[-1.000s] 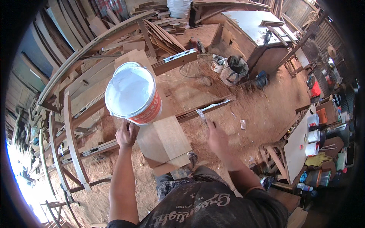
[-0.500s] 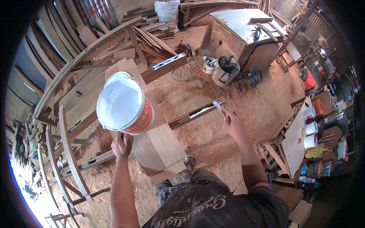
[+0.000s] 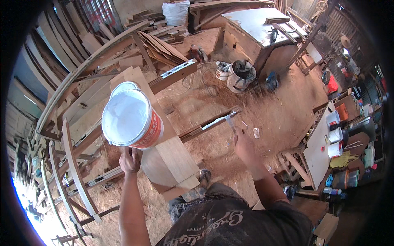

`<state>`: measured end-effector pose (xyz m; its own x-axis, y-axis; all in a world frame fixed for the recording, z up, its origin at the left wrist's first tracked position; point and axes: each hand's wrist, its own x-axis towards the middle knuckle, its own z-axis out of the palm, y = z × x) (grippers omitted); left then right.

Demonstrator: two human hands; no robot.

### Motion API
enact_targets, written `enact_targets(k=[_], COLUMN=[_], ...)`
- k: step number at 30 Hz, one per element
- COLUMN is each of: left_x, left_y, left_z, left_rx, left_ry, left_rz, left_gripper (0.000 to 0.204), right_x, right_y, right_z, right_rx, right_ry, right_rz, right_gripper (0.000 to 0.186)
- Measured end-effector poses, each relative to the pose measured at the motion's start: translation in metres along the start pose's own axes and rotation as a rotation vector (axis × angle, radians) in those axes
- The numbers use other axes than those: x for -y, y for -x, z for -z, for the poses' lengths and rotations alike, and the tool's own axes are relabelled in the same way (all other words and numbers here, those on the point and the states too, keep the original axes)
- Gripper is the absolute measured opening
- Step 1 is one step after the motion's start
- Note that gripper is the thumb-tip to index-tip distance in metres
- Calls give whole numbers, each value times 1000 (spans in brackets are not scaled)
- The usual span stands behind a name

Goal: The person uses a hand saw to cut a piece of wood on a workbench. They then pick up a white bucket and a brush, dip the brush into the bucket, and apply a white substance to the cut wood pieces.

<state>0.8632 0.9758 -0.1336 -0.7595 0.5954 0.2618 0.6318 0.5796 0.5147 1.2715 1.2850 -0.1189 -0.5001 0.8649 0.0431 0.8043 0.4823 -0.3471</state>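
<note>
My right hand (image 3: 245,146) is closed around a small paintbrush (image 3: 230,120) with white on its tip. The brush tip is at the right end of a brown wooden rail (image 3: 193,133), where a white coating (image 3: 213,123) lies along the top. A large white bucket (image 3: 126,116) with a red-orange band, holding white paint, stands on light wooden boards (image 3: 176,160). My left hand (image 3: 130,160) is closed just under the bucket's near edge; what its fingers grip is hidden. Behind the bucket is another white round rim (image 3: 124,87).
A second rail with a white strip (image 3: 178,69) juts out beyond the boards. A curved wooden frame (image 3: 74,82) fills the left side. A dirty bucket (image 3: 242,77) and a white-topped cabinet (image 3: 258,24) stand farther off. At right, a white tabletop (image 3: 318,151) borders several tubs.
My right hand has moved left and slightly nearer, drawing the brush back along the rail's end. My left hand stays by the bucket; the view has shifted slightly.
</note>
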Motion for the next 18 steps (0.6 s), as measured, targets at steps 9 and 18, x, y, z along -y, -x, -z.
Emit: enact_targets(k=[9,18], left_x=[-5,-15], left_y=[1,0], left_z=[4,4], left_rx=[-15,47], left_ry=[-38,-78], left_rz=[7,85], left_gripper=[45,42], right_x=[49,108], right_y=[-13,-28], right_z=[70,84], right_rx=[558,569], right_ry=[-1318,-1304], right_rz=[-261,42], right_gripper=[41,38])
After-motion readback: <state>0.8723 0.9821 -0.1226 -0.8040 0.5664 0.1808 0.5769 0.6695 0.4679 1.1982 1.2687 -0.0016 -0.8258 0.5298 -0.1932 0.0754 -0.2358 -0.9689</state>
